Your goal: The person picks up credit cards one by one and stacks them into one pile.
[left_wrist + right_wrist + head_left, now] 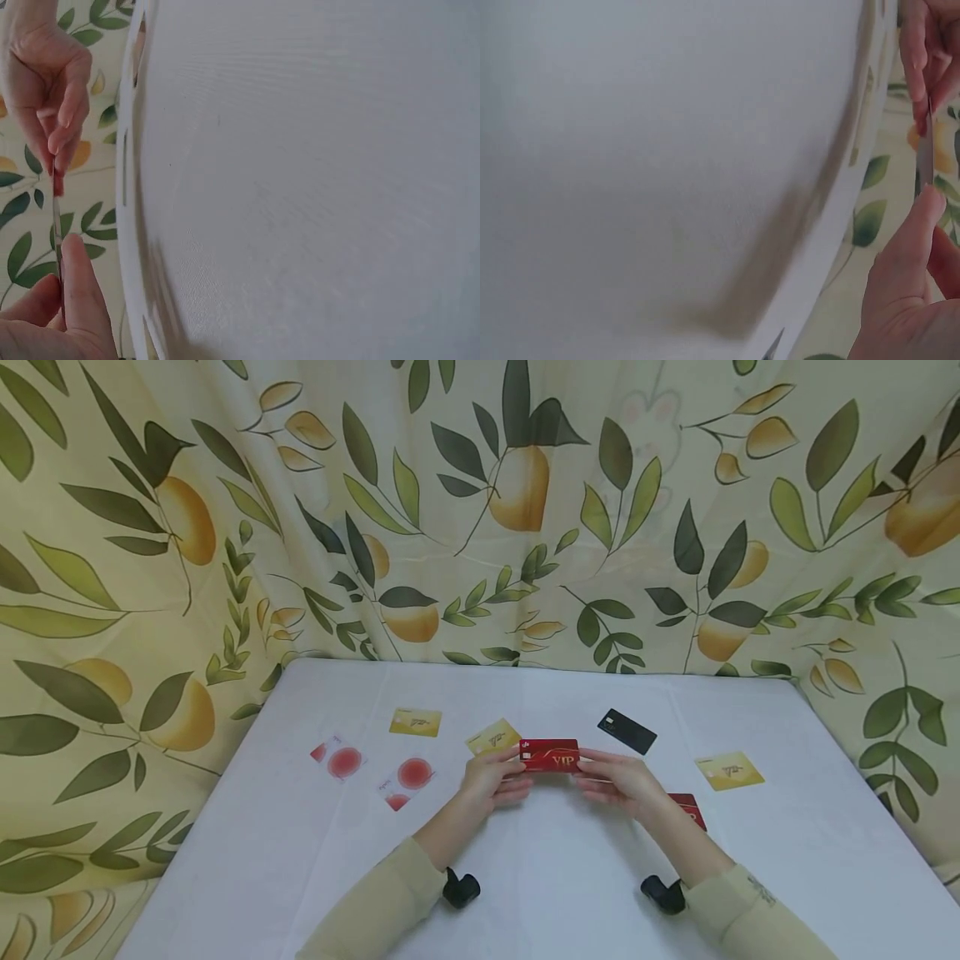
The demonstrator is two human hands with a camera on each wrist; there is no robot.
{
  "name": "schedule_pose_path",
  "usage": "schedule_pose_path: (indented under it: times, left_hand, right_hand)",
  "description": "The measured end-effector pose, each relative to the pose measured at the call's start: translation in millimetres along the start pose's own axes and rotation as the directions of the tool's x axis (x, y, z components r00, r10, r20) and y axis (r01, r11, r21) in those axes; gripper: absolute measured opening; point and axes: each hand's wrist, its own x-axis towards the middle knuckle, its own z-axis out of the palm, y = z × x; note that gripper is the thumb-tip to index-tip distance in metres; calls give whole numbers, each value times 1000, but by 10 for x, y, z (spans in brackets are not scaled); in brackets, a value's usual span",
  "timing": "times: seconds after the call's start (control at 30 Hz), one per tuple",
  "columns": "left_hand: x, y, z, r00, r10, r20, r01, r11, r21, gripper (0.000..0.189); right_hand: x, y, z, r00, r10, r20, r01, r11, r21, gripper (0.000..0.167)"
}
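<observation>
A red VIP card [549, 756] is held up over the table between both hands, its printed face toward the head camera. My left hand [491, 779] pinches its left end between thumb and fingers. At the opposite end, my right hand [621, 778] pinches it the same way. Both wrist views show the card [925, 154] edge-on, as a thin strip spanning the two hands. Behind the left fingers, a gold card [492, 737] lies partly covered in the head view. Another red card [688, 810] shows beside the right wrist, mostly hidden by it.
On the white-covered table [570, 893] lie a black card [627, 731], gold cards at the left [416, 722] and right [730, 771], and two pale cards with red circles, one farther left [339, 758] and one nearer [407, 781]. A fruit-patterned curtain [480, 568] hangs behind.
</observation>
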Motion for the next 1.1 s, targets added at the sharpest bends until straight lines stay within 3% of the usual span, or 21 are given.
schedule_pose_path:
  times: [0.57,1.1]
  left_hand:
    - [-247,-92,-233,999,-32,-25,34,993,109,40]
    - [-222,-144,-389,995,-72,-68,83,981,177,39]
  right_hand:
    - [-108,258,182,999,35,-38,-37,998,-42,48]
    - [-64,412,333,995,76,-62,-81,994,-76,46]
